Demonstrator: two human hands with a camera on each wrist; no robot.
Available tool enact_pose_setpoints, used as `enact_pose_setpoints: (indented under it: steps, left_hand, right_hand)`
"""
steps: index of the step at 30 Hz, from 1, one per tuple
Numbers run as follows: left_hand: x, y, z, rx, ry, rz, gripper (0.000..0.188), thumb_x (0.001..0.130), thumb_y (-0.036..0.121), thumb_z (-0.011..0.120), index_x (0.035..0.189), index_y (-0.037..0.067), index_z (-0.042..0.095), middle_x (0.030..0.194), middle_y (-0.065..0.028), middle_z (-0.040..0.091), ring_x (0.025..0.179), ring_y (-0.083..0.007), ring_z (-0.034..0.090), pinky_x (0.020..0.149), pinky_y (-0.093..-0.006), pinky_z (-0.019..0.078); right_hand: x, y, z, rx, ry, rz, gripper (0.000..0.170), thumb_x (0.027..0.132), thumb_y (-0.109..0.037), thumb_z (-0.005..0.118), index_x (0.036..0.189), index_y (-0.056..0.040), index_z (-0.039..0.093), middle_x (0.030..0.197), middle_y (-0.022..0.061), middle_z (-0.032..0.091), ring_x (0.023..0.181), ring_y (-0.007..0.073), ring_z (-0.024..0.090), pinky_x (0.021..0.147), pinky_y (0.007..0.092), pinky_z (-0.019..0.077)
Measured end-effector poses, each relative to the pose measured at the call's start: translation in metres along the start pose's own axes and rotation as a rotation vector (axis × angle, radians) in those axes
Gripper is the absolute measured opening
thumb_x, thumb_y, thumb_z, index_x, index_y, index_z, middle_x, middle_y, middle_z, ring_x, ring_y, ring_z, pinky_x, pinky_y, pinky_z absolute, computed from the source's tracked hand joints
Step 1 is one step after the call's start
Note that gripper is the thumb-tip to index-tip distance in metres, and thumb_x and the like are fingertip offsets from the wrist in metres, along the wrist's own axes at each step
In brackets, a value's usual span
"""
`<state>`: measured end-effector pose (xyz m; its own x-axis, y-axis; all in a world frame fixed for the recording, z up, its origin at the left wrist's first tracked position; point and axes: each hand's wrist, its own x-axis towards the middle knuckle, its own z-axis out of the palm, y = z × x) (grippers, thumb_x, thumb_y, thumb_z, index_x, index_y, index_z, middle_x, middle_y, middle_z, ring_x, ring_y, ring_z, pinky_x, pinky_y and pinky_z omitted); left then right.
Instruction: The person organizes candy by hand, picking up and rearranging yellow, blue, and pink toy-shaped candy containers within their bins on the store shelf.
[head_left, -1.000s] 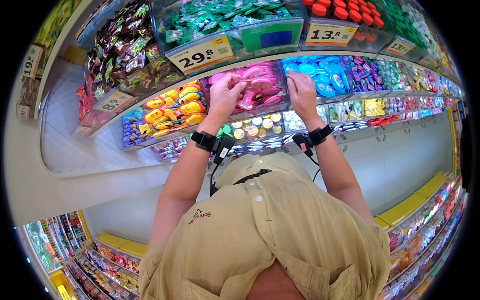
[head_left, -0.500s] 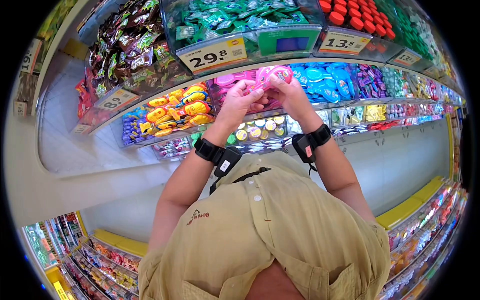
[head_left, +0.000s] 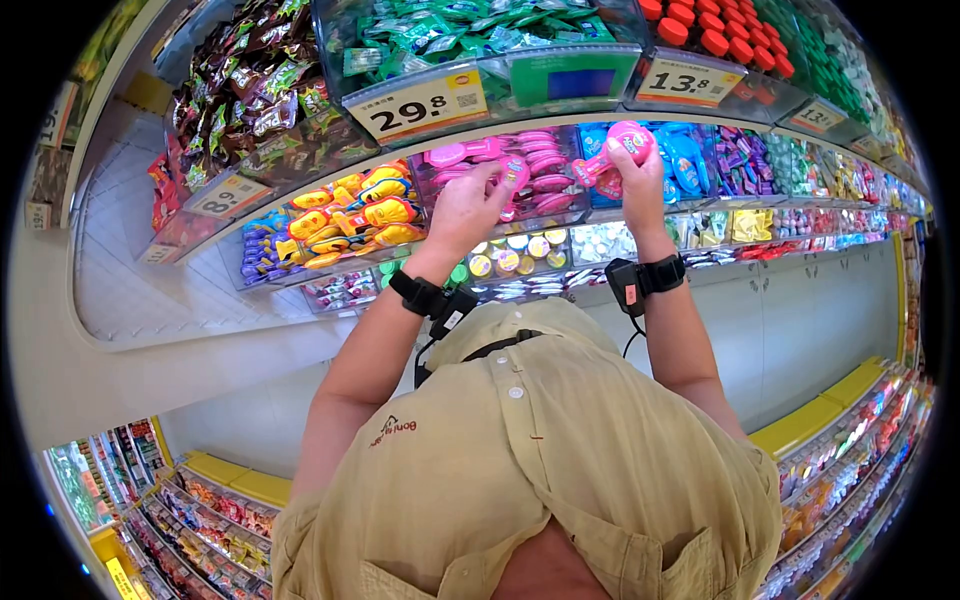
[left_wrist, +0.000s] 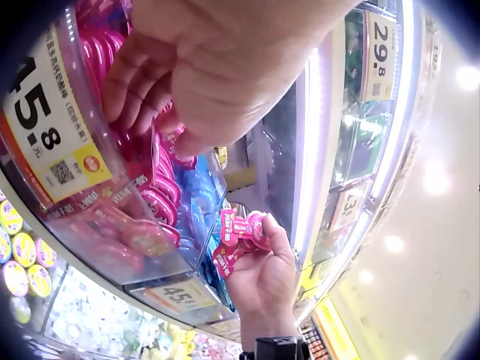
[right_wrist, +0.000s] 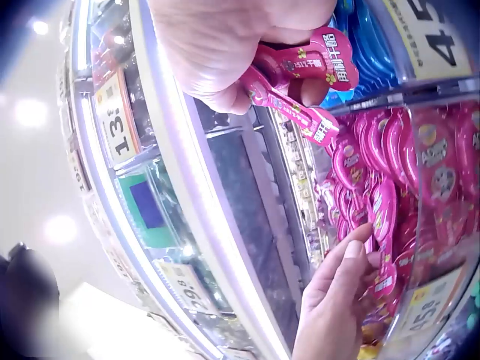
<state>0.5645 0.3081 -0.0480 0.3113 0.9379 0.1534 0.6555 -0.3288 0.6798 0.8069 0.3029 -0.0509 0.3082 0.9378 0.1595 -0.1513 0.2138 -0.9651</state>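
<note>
My right hand [head_left: 643, 192] grips pink paddle-shaped candy packs [head_left: 632, 137] over the blue bin, with two flat printed handles poking out of the fist in the right wrist view. Over at the pink bin, my left hand [head_left: 466, 212] pinches another pink candy pack [right_wrist: 384, 214] by its narrow part, thumb against the fingers. That pack stands upright, its round head above the fingertips. More pink packs [head_left: 548, 163] lie stacked in the clear bin around it. Blue packs [head_left: 690, 165] of like shape fill the adjoining bin.
Yellow packs [head_left: 385, 210] sit in the bin on the left. Above runs a shelf of clear bins with green wrapped sweets [head_left: 480, 30], red-lidded jars [head_left: 713, 42] and a price card [head_left: 415, 108] on its front. A lower tier holds small round tubs [head_left: 508, 262].
Both hands came together over the pink bin with pink packs, then parted. My right hand, first at the bin divider, now holds packs further right; my left hand is back at the pink packs.
</note>
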Motion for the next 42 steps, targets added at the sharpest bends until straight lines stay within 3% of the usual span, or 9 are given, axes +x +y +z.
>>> enact_pose_setpoints:
  steps: [3, 6, 10, 14, 20, 27, 30, 33, 42]
  left_hand:
    - [0.001, 0.01, 0.003, 0.156, -0.033, -0.08, 0.045, 0.081, 0.02, 0.063, 0.119, -0.001, 0.052, 0.079, -0.0186, 0.065, 0.08, -0.0356, 0.064, 0.071, -0.0429, 0.0488]
    - [0.01, -0.002, 0.002, -0.076, -0.052, -0.199, 0.04, 0.08, 0.015, 0.065, 0.115, -0.001, 0.054, 0.081, -0.0172, 0.065, 0.076, -0.0329, 0.064, 0.069, -0.0407, 0.0489]
    - [0.011, -0.009, -0.002, -0.217, -0.024, -0.175, 0.029, 0.084, 0.006, 0.061, 0.112, -0.001, 0.057, 0.08, -0.0046, 0.062, 0.072, -0.0105, 0.059, 0.064, -0.027, 0.048]
    - [0.01, -0.004, 0.002, -0.415, -0.019, -0.105, 0.023, 0.087, 0.001, 0.056, 0.11, 0.001, 0.052, 0.094, -0.0064, 0.06, 0.082, -0.012, 0.06, 0.075, -0.0251, 0.0498]
    - [0.006, 0.031, 0.012, -0.865, -0.118, -0.145, 0.023, 0.088, 0.0, 0.054, 0.111, 0.0, 0.05, 0.096, -0.0066, 0.06, 0.084, -0.0102, 0.058, 0.074, -0.0242, 0.0484]
    - [0.004, 0.051, 0.027, -0.775, -0.011, -0.133, 0.035, 0.084, 0.004, 0.062, 0.116, 0.001, 0.047, 0.093, -0.0094, 0.063, 0.079, -0.0112, 0.06, 0.067, -0.0242, 0.05]
    - [0.002, 0.052, 0.031, -0.791, -0.011, -0.152, 0.036, 0.084, 0.003, 0.062, 0.117, 0.001, 0.047, 0.095, -0.0106, 0.063, 0.082, -0.0122, 0.061, 0.068, -0.0251, 0.0504]
    - [-0.001, 0.052, 0.031, -0.817, -0.001, -0.154, 0.037, 0.084, 0.002, 0.061, 0.119, 0.001, 0.047, 0.098, -0.0105, 0.063, 0.085, -0.0127, 0.061, 0.072, -0.0258, 0.0506]
    - [-0.005, 0.054, 0.024, -0.881, -0.149, -0.089, 0.037, 0.087, 0.0, 0.057, 0.122, 0.003, 0.048, 0.105, -0.0078, 0.061, 0.093, -0.0103, 0.059, 0.078, -0.026, 0.0502]
  right_hand:
    - [0.001, 0.01, -0.01, 0.023, -0.004, 0.015, 0.033, 0.085, -0.014, 0.064, 0.111, -0.0006, 0.049, 0.095, 0.0062, 0.06, 0.083, 0.0118, 0.06, 0.075, 0.0263, 0.0495]
    - [0.005, 0.024, -0.017, 0.076, -0.028, 0.067, 0.032, 0.085, -0.013, 0.064, 0.111, -0.0007, 0.05, 0.094, 0.0066, 0.06, 0.081, 0.0121, 0.061, 0.073, 0.0263, 0.0498]
    - [0.004, 0.021, -0.017, 0.115, -0.081, 0.107, 0.032, 0.084, -0.012, 0.063, 0.112, -0.0004, 0.049, 0.092, 0.0068, 0.061, 0.076, 0.014, 0.062, 0.068, 0.0265, 0.051]
    - [0.003, 0.014, -0.016, 0.22, -0.122, 0.16, 0.034, 0.084, -0.011, 0.062, 0.113, -0.0015, 0.047, 0.091, 0.0076, 0.06, 0.073, 0.0163, 0.063, 0.064, 0.0267, 0.052]
    - [-0.011, -0.002, -0.001, 0.539, -0.193, 0.301, 0.029, 0.086, -0.014, 0.063, 0.109, -0.0032, 0.05, 0.092, 0.0053, 0.059, 0.082, 0.0142, 0.061, 0.074, 0.0285, 0.0511]
    - [-0.019, -0.003, 0.021, 0.603, -0.313, 0.297, 0.03, 0.089, -0.019, 0.062, 0.113, -0.0032, 0.052, 0.105, 0.006, 0.059, 0.098, 0.0127, 0.057, 0.09, 0.0297, 0.0447]
    - [-0.019, 0.003, 0.019, 0.554, -0.264, 0.297, 0.041, 0.088, -0.022, 0.063, 0.12, 0.0006, 0.049, 0.119, 0.013, 0.056, 0.112, 0.0205, 0.054, 0.097, 0.0367, 0.0431]
    - [-0.021, -0.001, 0.025, 0.543, -0.235, 0.299, 0.036, 0.088, -0.02, 0.064, 0.117, -0.0039, 0.048, 0.108, 0.0061, 0.056, 0.099, 0.0128, 0.055, 0.091, 0.0306, 0.0443]
    - [-0.021, -0.004, 0.022, 0.529, -0.248, 0.288, 0.038, 0.086, -0.014, 0.066, 0.117, -0.0047, 0.045, 0.104, 0.0052, 0.056, 0.095, 0.0131, 0.057, 0.085, 0.0295, 0.0484]
